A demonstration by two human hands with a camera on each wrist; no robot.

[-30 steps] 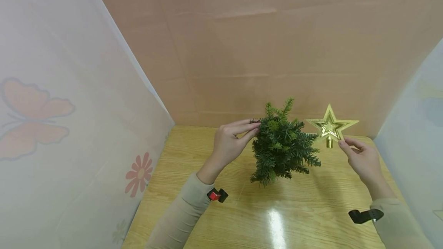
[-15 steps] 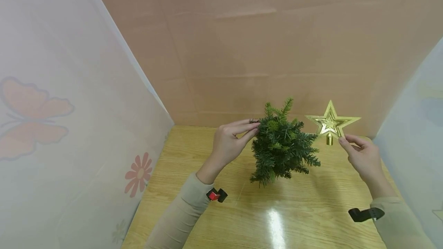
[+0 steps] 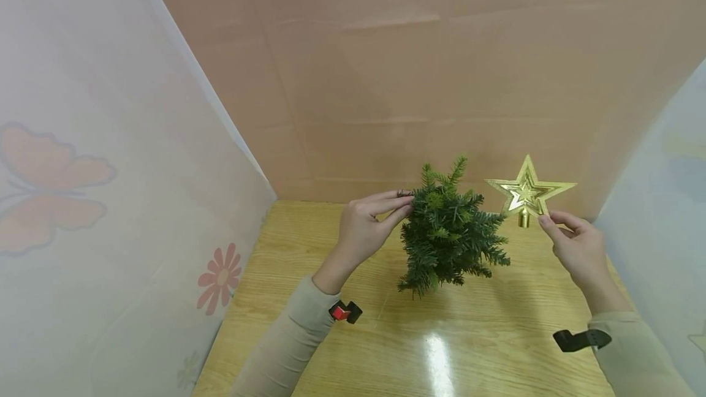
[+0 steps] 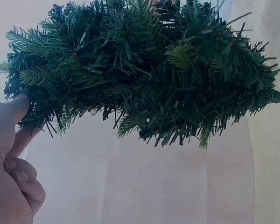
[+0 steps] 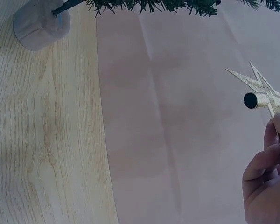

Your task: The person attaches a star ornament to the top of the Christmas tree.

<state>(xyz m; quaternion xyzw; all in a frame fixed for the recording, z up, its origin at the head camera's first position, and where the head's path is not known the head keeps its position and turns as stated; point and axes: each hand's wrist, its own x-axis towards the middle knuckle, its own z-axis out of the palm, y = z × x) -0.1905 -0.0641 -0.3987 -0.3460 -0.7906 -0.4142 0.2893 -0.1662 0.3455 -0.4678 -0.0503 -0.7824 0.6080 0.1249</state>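
Wooden table [image 3: 496, 348], left hand [image 3: 371, 225] pinching vertical green tree [image 3: 449, 234], right hand [image 3: 579, 249] pinching gold star [image 3: 526, 192], pointing up

A small booth [image 3: 656, 195] is shown, closed in on three sides. A wood-grain table [image 3: 295, 231] is backed by a plain brown sheet [image 3: 353, 72]. On the white left sheet [image 3: 110, 78], an orange butterfly [image 3: 41, 161] and a red flower [image 3: 219, 279] are printed. The kind of building around it cannot be told.
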